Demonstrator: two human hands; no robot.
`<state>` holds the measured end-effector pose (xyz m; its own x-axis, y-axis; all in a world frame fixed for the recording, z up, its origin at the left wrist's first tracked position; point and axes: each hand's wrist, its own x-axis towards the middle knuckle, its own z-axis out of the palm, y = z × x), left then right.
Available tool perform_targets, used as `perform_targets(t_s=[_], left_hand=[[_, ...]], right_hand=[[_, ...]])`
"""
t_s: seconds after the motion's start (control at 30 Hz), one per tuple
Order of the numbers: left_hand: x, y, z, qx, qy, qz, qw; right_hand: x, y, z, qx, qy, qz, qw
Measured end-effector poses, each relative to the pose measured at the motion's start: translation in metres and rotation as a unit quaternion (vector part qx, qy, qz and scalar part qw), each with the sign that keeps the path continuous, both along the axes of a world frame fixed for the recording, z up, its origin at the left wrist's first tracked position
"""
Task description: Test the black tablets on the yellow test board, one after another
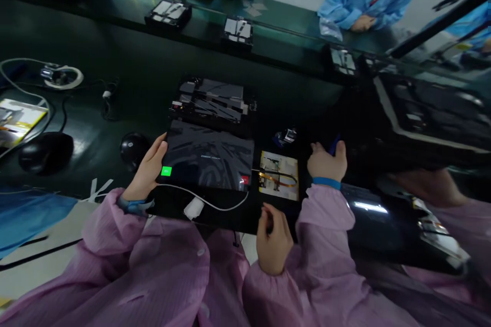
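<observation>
My left hand [149, 168] grips the left edge of a dark, glossy screen [210, 156] with small green and red squares at its lower corners. Its thumb lies along the edge; the fingers beneath are hidden. Directly behind the screen is an opened device body [215, 97] with grey and black parts inside. My right hand [274, 240] is low in front of the table edge, fingers curled in with thumb close to the index finger, and no object shows in it. A white cable [199, 196] loops below the screen. Right of it lies a flat white-and-yellow part [279, 184] with an orange ribbon.
A co-worker's hand [328, 163] with a blue wristband reaches in at right, near a dark casing [437, 112]. Two black mice [134, 150] and a coiled cable [63, 76] are at left. Several opened devices [169, 13] line the back ledge, with people in blue beyond.
</observation>
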<state>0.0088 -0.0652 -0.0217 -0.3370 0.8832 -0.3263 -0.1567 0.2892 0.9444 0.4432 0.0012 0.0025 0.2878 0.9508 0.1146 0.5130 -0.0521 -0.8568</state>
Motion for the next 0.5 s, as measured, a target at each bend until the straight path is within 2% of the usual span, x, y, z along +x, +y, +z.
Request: perform_targets(t_s=[0.03,0.07,0.13,0.27,0.37,0.5], left_hand=[[0.0,0.001,0.004,-0.008,-0.007,0.001,1.0],[0.001,0.001,0.008,-0.017,-0.015,0.001,1.0],[0.001,0.003,0.015,-0.033,-0.025,-0.004,0.999],[0.0,0.005,0.025,-0.051,0.0,-0.019,0.999],[0.002,0.005,0.032,-0.061,0.025,-0.038,0.997],[0.003,0.006,0.032,-0.067,0.05,-0.062,0.995]], right_hand=[[0.01,0.004,-0.002,-0.051,0.114,-0.017,0.992],[0.018,0.006,-0.005,-0.091,0.212,-0.031,0.973],[0.027,0.002,-0.013,-0.112,0.309,-0.057,0.943],[0.033,-0.012,-0.028,-0.094,0.34,-0.079,0.932],[0.033,-0.016,-0.031,-0.081,0.342,-0.092,0.932],[0.029,-0.014,-0.02,-0.07,0.163,-0.058,0.982]])
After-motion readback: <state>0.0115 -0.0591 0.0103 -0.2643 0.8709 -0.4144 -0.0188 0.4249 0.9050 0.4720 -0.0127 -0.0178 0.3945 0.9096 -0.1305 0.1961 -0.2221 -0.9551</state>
